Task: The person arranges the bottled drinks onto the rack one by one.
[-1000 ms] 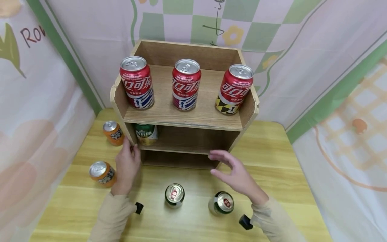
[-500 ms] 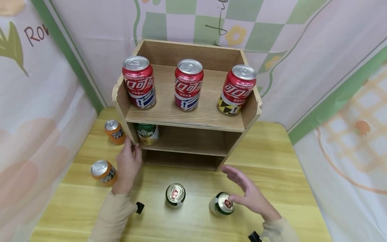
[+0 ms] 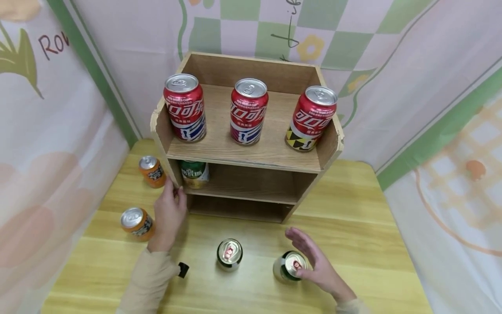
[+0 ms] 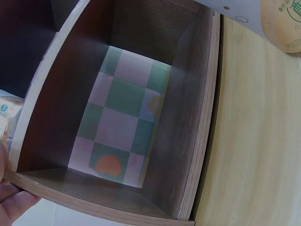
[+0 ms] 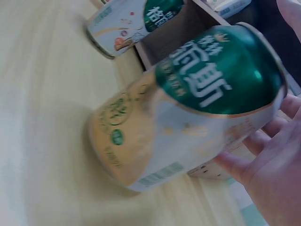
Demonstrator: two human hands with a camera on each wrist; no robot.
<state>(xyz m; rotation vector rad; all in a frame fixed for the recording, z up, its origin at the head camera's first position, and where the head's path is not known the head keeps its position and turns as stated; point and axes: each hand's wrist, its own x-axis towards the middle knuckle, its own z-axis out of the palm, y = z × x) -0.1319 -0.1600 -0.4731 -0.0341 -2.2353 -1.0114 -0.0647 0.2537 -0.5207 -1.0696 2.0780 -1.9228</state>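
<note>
My left hand (image 3: pixel 168 218) pinches the left side panel of a small wooden shelf (image 3: pixel 243 158); its fingertips (image 4: pixel 19 205) show at the panel's edge in the left wrist view. In front of the shelf's right end, my right hand (image 3: pixel 318 268) is beside a green, white and gold drink can (image 3: pixel 283 267), fingers extended along its far right side and thumb over the lid's edge. The right wrist view shows this can (image 5: pixel 207 106) large, partly covering the fingers. A matching can (image 3: pixel 228 257) stands left of it. Another green can (image 3: pixel 195 174) sits at the left of the middle tier.
Three red cola cans, left (image 3: pixel 185 109), centre (image 3: pixel 249 112) and right (image 3: pixel 311 117), stand on the top tier. Two orange cans, one farther back (image 3: pixel 152 172) and one nearer (image 3: pixel 137 224), are left of the shelf on the wooden table (image 3: pixel 353 209). Patterned cloth (image 3: pixel 274 35) hangs behind.
My right hand has moved from the shelf's right side down and toward me to the right-hand green can. The left hand keeps its hold on the shelf. The head view has shifted slightly.
</note>
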